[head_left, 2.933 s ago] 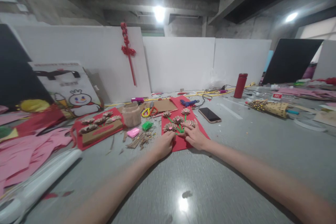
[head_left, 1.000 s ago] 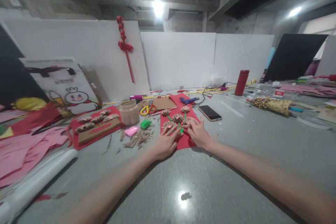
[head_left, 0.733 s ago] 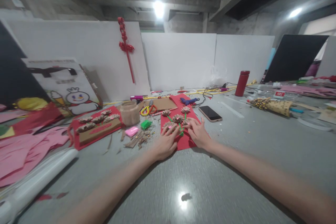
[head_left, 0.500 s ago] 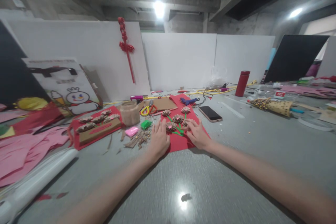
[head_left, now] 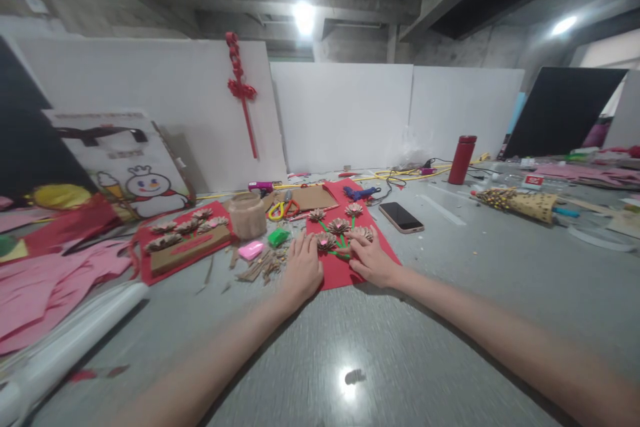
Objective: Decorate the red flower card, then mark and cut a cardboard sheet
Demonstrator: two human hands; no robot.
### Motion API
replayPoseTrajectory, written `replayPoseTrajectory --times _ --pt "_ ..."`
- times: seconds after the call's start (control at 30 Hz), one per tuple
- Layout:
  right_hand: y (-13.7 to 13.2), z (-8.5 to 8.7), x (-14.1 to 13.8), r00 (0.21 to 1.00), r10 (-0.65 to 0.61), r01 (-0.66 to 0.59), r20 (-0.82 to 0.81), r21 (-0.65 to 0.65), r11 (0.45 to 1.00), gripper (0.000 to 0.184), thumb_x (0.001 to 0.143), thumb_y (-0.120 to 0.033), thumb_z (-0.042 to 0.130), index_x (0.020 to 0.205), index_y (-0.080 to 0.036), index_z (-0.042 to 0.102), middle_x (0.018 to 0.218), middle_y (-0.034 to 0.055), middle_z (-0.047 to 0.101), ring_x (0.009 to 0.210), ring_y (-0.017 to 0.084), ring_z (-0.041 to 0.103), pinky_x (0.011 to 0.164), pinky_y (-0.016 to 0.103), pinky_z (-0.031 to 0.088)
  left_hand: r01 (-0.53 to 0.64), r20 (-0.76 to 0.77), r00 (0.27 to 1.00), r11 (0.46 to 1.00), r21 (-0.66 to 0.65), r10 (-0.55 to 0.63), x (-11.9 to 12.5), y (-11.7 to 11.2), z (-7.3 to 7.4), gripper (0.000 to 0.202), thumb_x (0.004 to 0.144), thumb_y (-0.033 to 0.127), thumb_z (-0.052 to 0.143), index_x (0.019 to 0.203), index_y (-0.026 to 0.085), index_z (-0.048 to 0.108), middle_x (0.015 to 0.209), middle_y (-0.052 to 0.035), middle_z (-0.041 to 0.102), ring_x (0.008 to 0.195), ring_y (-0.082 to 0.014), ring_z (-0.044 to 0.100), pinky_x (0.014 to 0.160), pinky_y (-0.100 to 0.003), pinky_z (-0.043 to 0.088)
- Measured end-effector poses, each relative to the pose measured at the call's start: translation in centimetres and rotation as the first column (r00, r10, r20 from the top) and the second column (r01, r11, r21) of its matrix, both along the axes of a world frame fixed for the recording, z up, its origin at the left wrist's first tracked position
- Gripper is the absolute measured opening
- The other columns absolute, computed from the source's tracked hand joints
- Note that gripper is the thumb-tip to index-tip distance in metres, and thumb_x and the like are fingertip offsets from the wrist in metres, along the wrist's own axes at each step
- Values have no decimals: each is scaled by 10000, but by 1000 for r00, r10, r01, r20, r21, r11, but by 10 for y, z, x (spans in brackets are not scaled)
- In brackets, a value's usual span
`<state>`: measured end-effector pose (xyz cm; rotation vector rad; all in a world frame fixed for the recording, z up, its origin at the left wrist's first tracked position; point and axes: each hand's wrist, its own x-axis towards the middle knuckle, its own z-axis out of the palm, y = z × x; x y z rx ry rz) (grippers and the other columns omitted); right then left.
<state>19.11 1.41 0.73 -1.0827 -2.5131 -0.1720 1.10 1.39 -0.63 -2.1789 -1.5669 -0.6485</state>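
Observation:
On the table in front of me lies a red paper sheet bearing several brown, petalled flowers with green strips as stems. My left hand rests flat across the sheet's left edge, fingers stretched forward and holding nothing. Over the right part of the sheet, my right hand has its fingers apart and bent down, touching the green stems beside the lower right flower. Its fingers partly cover that flower and the stem ends.
Left of the sheet are green clay, a pink packet, brown scraps, a jar and scissors. A blue glue gun lies behind it. To the right are a phone and a red bottle.
My right hand has shifted slightly left, its fingers pressing down nearer the stems, and now covers more of the green strip ends. My left hand stays in place.

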Motion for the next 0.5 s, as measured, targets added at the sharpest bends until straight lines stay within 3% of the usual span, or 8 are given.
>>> replayPoseTrajectory --times 0.17,0.5 --pt "-2 4 -2 995 58 -54 84 -43 998 311 786 -236 325 1059 -194 467 1035 80 496 1169 204 254 920 519 57 16 17 1000 1000 -17 -16 0 2 -3 442 666 119 379 1101 56 425 1186 -133 438 1177 -255 267 960 -404 239" --pt "-2 5 -3 992 111 -103 53 -147 984 418 780 -293 347 1182 -180 355 1178 98 426 1213 207 157 923 552 -11 74 42 996 997 5 -74 -1 2 -1 431 652 100 381 1079 52 405 1162 -154 434 1162 -259 276 952 -403 240"
